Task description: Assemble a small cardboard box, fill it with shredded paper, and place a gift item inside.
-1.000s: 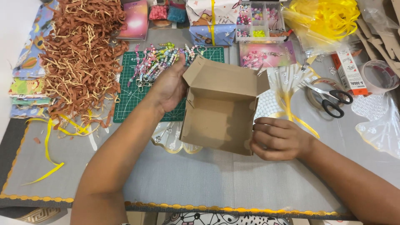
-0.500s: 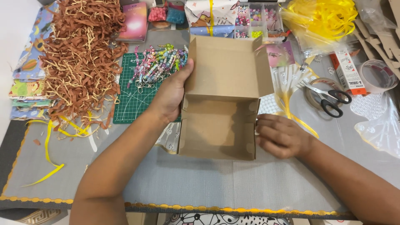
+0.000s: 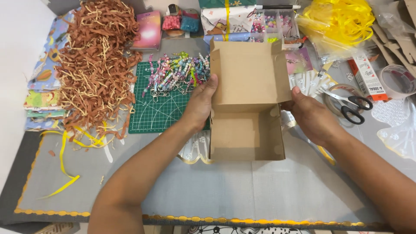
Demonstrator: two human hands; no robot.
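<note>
An open brown cardboard box (image 3: 247, 132) sits on the grey table cover (image 3: 242, 190), its lid (image 3: 251, 71) folded up and back. My left hand (image 3: 200, 104) grips the left side of the box where the lid meets the body, thumb at the lid's edge. My right hand (image 3: 310, 115) holds the right side at the same height, thumb on the lid's lower corner. The box is empty inside.
A green cutting mat (image 3: 158, 108) with a pile of beaded keychains (image 3: 180, 71) lies left of the box. Brown paper shreds (image 3: 95, 65) are heaped far left. Scissors (image 3: 349, 104), a tape roll (image 3: 398, 80), yellow ribbon (image 3: 338, 17) and a bead organiser (image 3: 275, 24) are at right and back.
The lid has swung fully up and back. My right hand moved from the box's lower right corner up to the lid hinge. The box shifted slightly right.
</note>
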